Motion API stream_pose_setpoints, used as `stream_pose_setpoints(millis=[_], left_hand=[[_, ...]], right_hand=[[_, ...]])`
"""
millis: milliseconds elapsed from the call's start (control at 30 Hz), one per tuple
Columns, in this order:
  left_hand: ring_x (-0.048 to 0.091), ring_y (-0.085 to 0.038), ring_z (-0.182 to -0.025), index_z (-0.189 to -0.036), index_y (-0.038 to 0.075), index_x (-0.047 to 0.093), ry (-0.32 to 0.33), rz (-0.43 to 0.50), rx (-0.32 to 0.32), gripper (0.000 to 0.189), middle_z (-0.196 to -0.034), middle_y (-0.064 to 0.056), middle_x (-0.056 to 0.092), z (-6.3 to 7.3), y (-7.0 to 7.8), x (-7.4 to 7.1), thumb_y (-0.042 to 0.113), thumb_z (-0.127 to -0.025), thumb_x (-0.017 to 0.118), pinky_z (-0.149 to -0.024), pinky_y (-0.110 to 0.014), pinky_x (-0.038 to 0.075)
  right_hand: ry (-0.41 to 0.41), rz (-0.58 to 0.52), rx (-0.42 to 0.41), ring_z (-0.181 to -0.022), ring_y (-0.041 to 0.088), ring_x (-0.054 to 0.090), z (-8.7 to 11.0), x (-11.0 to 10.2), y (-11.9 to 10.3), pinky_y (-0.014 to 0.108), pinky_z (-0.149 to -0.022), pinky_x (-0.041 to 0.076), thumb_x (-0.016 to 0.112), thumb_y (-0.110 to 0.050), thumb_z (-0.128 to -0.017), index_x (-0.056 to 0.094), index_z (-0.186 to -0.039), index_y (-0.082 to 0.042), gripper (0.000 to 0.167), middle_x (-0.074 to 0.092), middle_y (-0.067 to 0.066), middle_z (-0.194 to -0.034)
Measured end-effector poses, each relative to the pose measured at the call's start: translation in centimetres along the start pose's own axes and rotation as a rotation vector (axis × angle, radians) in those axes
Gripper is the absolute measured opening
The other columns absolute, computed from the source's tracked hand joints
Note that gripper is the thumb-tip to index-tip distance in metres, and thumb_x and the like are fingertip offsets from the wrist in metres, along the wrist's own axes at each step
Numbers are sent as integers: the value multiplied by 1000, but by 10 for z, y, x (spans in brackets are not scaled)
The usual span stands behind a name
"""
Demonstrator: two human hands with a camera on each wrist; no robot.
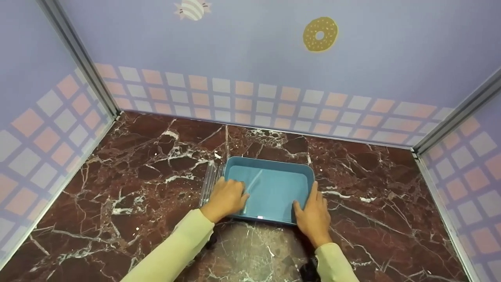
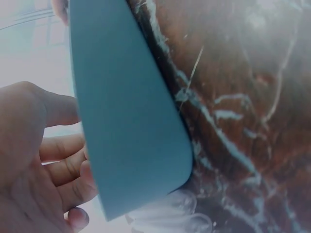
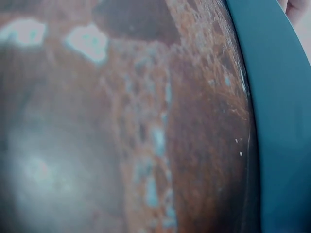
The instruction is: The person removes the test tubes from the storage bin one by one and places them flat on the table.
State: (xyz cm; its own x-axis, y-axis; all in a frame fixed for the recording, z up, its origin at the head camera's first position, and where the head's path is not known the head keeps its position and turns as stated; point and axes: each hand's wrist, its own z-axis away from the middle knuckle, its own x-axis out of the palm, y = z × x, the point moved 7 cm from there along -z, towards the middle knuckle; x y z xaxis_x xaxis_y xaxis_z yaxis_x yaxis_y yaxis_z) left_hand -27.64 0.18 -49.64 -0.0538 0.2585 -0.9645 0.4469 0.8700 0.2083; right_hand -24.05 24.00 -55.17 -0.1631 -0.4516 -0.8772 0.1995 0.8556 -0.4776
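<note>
A shallow blue rectangular bin (image 1: 274,192) with rounded corners sits on the marbled surface, its open side up. My left hand (image 1: 228,197) is curled over its left rim, with the thumb inside. Across from it, my right hand (image 1: 313,215) grips the right wall, thumb inside and fingers along the outside. A thin pale streak crosses the bin's floor near the left hand. In the left wrist view, the fingers of the left hand (image 2: 29,141) show behind the edge of the bin wall (image 2: 126,121).
Clear ridged plastic (image 1: 208,182) lies against the bin's left side. The dark red marbled surface (image 1: 137,188) extends to a pale purple back wall (image 1: 250,51) with checks, and to side panels.
</note>
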Motion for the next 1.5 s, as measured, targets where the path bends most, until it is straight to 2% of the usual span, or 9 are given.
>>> stream_pose_setpoints(millis=[200, 433, 533, 700, 833, 1100, 1233, 1400, 1500], left_hand=[[53, -24, -58, -70, 10, 62, 29, 1, 10, 26, -66, -6, 64, -2, -2, -11, 31, -84, 71, -63, -36, 33], [55, -23, -58, -72, 7, 67, 65, 59, 10, 24, -69, -5, 69, -4, -6, -25, 28, -80, 76, -65, -37, 32], [59, -24, -61, -76, 7, 70, 84, 47, 6, 24, -73, -5, 72, -4, -9, -31, 29, -79, 77, -66, -37, 33], [57, -22, -58, -76, 8, 71, 116, 16, 4, 26, -71, -5, 72, -6, -15, -42, 33, -80, 76, -67, -37, 35], [56, -19, -58, -78, 8, 72, 114, 11, -7, 27, -72, -4, 72, -7, -18, -48, 34, -80, 76, -70, -37, 35], [51, -18, -54, -77, 9, 71, 133, 3, -18, 24, -65, -2, 70, -5, -25, -54, 32, -80, 76, -67, -36, 34], [57, -22, -59, -78, 9, 70, 153, 10, -36, 22, -66, -2, 68, -4, -30, -55, 31, -83, 74, -69, -38, 37], [66, -25, -69, -87, 8, 72, 183, 31, -56, 19, -76, -6, 72, 0, -34, -58, 27, -84, 72, -76, -41, 40], [66, -25, -71, -93, 6, 72, 196, 41, -57, 21, -79, -7, 73, 4, -35, -57, 26, -85, 72, -73, -40, 39]], right_hand=[[3, -20, 9, -126, 39, 44, 0, 2, 1, 58, -89, 44, 58, -39, -91, 11, -154, -6, 85, 41, 20, -143], [37, -19, -4, -124, 40, 45, -1, 3, 0, 59, -88, 44, 58, -36, -91, 14, -154, -5, 83, 44, 22, -141], [39, -18, -7, -123, 40, 46, -1, 4, 0, 59, -88, 45, 58, -36, -91, 15, -153, -4, 83, 44, 22, -140], [42, -14, -6, -123, 40, 46, -1, 4, 0, 58, -87, 45, 59, -36, -91, 16, -153, -4, 82, 44, 22, -140], [37, -12, -1, -124, 40, 46, -1, 3, 0, 58, -88, 45, 59, -36, -91, 16, -153, -5, 83, 44, 22, -141], [16, -10, -5, -127, 40, 43, -3, 1, -1, 58, -90, 44, 57, -38, -92, 13, -154, -6, 82, 42, 22, -142], [9, -4, -5, -127, 40, 43, -2, -1, -1, 58, -89, 44, 56, -39, -93, 12, -154, -6, 82, 42, 22, -143], [7, -6, -10, -126, 40, 43, -1, -2, -1, 57, -88, 45, 56, -39, -93, 12, -154, -6, 83, 41, 21, -143], [7, -7, -7, -126, 40, 43, 1, -1, 1, 57, -88, 45, 56, -39, -93, 12, -154, -6, 83, 42, 21, -143]])
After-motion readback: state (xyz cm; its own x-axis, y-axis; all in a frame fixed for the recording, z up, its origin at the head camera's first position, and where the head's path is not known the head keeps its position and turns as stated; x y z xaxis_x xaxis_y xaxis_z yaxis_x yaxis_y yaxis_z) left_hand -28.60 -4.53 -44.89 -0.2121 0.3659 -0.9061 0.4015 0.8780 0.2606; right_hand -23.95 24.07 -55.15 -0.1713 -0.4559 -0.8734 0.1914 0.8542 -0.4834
